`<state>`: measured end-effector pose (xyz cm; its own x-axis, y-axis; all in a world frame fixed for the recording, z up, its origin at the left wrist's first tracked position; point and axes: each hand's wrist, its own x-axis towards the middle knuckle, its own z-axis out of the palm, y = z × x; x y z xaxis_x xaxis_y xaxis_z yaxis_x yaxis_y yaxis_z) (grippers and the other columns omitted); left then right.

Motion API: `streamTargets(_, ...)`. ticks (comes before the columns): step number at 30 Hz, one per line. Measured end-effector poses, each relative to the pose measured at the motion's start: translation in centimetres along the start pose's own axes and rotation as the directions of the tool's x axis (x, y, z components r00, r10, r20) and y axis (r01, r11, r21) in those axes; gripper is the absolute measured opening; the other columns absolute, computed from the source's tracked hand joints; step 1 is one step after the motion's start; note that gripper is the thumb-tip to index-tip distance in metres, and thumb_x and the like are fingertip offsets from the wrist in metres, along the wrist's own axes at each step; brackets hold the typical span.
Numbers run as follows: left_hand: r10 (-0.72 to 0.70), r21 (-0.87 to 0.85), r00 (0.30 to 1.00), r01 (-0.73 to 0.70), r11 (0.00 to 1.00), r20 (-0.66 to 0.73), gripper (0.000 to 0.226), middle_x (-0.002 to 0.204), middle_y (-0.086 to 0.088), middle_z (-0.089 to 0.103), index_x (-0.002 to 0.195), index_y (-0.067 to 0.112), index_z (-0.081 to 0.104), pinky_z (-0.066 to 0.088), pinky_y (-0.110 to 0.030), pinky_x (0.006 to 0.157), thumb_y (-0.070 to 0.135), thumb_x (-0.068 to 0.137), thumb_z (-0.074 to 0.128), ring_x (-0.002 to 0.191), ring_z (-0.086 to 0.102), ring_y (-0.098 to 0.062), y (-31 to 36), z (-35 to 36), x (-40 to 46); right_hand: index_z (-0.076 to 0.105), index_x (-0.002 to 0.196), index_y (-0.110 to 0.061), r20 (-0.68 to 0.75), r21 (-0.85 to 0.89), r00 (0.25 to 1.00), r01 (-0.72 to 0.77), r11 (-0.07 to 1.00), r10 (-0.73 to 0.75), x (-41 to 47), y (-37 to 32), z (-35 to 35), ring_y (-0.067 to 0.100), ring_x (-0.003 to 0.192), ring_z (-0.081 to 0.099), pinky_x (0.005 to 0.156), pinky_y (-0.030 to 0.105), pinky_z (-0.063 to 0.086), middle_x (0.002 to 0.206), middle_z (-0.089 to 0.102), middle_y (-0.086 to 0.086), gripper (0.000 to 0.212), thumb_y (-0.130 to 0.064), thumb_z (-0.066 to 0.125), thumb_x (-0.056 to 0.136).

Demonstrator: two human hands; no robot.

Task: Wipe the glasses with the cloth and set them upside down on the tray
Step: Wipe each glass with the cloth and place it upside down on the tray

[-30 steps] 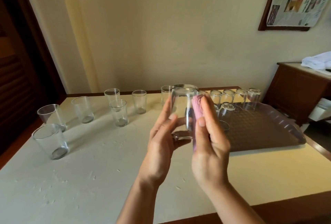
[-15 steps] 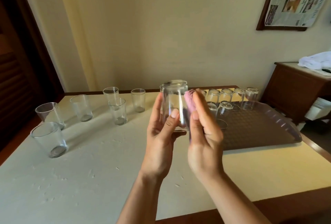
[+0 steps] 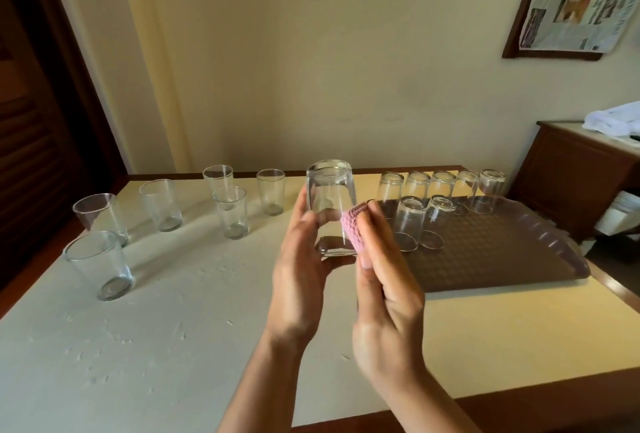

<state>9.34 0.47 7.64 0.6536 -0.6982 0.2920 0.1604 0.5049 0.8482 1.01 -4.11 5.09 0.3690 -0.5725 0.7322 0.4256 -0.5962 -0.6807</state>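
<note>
Left hand [image 3: 304, 280] holds glass [image 3: 331, 211] above table [image 3: 173, 328], fingers curled round wall to steady it. Right hand [image 3: 384, 297] grip pinches pink cloth [image 3: 354, 226] against side, wiping. Tray [image 3: 502, 259] alongside, seven glasses inverted, likely to drain.

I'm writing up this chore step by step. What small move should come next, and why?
Probably a little more wiping, then over to the tray: the left hand grips the glass in the air while the right hand presses the pink cloth to its side.
</note>
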Motion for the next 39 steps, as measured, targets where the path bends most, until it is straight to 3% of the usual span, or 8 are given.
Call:
streamTargets(4, 0.0, -0.004, 0.999, 0.0, 1.0, 0.039, 0.059, 0.129, -0.006, 0.07, 0.149, 0.02, 0.053, 0.049, -0.048, 0.088, 0.035, 0.094, 0.068, 0.097, 0.062, -0.031, -0.4, 0.4, -1.0, 0.049, 0.145, -0.012, -0.04, 0.022, 0.999, -0.007, 1.0, 0.008, 2.8, 0.9, -1.2, 0.027, 0.145, 0.045, 0.118, 0.053, 0.038, 0.155, 0.048, 0.013, 0.041, -0.004, 0.044, 0.105)
streamTargets(11, -0.068, -0.019, 0.997, 0.068, 0.997, 0.036, 0.046, 0.11, 0.001, 0.079, 0.139, 0.034, 0.059, 0.057, -0.03, 0.075, 0.043, 0.094, 0.057, 0.084, 0.074, -0.011, 0.3, 0.3, 0.0, 0.046, 0.141, 0.01, 0.011, -0.035, 0.999, 0.051, 0.998, -0.051, 0.1, -0.5, 0.0, 0.003, 0.142, 0.045, 0.114, 0.024, 0.04, 0.156, 0.037, 0.026, 0.041, 0.01, 0.043, 0.1)
streamTargets(16, -0.071, -0.04, 0.986, 0.078, 0.996, 0.154, 0.062, 0.119, -0.009, 0.073, 0.155, 0.039, 0.041, 0.055, -0.032, 0.074, 0.032, 0.096, 0.057, 0.078, 0.067, -0.018, -0.2, 0.4, -0.9, 0.045, 0.147, -0.018, -0.055, -0.015, 0.998, 0.005, 1.0, -0.006, 3.8, 0.4, -1.6, 0.023, 0.147, 0.043, 0.12, 0.046, 0.037, 0.156, 0.046, 0.013, 0.041, -0.012, 0.043, 0.107)
streamTargets(21, -0.008, -0.068, 0.999, 0.005, 0.998, -0.04, 0.045, 0.112, -0.005, 0.076, 0.135, 0.039, 0.065, 0.052, -0.04, 0.085, 0.046, 0.091, 0.069, 0.089, 0.069, -0.02, 0.2, 0.9, 0.4, 0.049, 0.143, 0.003, 0.05, -0.076, 0.999, 0.021, 0.997, -0.017, 0.8, -0.3, -0.5, 0.019, 0.147, 0.042, 0.118, 0.026, 0.037, 0.154, 0.046, 0.015, 0.041, 0.001, 0.045, 0.102)
streamTargets(26, -0.12, 0.021, 0.982, 0.118, 0.993, 0.149, 0.065, 0.115, -0.009, 0.074, 0.157, 0.039, 0.037, 0.056, -0.039, 0.085, 0.041, 0.094, 0.053, 0.088, 0.069, -0.02, -0.4, 0.0, -0.5, 0.047, 0.149, -0.018, -0.058, 0.029, 0.998, -0.027, 0.999, 0.029, 3.0, 0.8, -1.7, 0.026, 0.147, 0.042, 0.12, 0.049, 0.037, 0.157, 0.045, 0.013, 0.044, -0.008, 0.044, 0.106)
streamTargets(30, -0.033, -0.021, 0.999, 0.034, 0.999, 0.023, 0.063, 0.121, -0.002, 0.074, 0.152, 0.042, 0.047, 0.058, -0.032, 0.079, 0.039, 0.092, 0.067, 0.095, 0.072, -0.02, -0.4, 1.0, -0.2, 0.046, 0.146, -0.003, 0.035, 0.035, 0.998, -0.045, 0.998, 0.044, 3.0, 0.0, -1.2, 0.017, 0.143, 0.048, 0.118, 0.039, 0.04, 0.156, 0.045, 0.018, 0.042, -0.001, 0.043, 0.104)
streamTargets(33, -0.108, -0.061, 0.994, 0.108, 0.992, 0.01, 0.051, 0.138, -0.005, 0.068, 0.145, 0.05, 0.054, 0.057, -0.049, 0.097, 0.057, 0.094, 0.057, 0.115, 0.069, -0.028, 0.2, 0.3, 0.4, 0.047, 0.141, 0.009, 0.046, -0.052, 0.999, 0.025, 0.998, -0.023, 0.0, -0.1, -0.5, 0.003, 0.143, 0.044, 0.115, 0.022, 0.039, 0.156, 0.038, 0.023, 0.041, 0.005, 0.044, 0.101)
streamTargets(39, -0.104, 0.085, 0.991, 0.097, 0.992, 0.08, 0.068, 0.144, -0.003, 0.065, 0.152, 0.048, 0.041, 0.051, -0.053, 0.094, 0.035, 0.092, 0.069, 0.105, 0.067, -0.036, -1.6, 0.3, -0.8, 0.048, 0.144, -0.009, -0.011, -0.134, 1.0, 0.017, 0.991, -0.018, 3.8, 1.2, -2.3, 0.011, 0.148, 0.039, 0.121, 0.035, 0.036, 0.159, 0.041, 0.01, 0.04, -0.001, 0.044, 0.104)
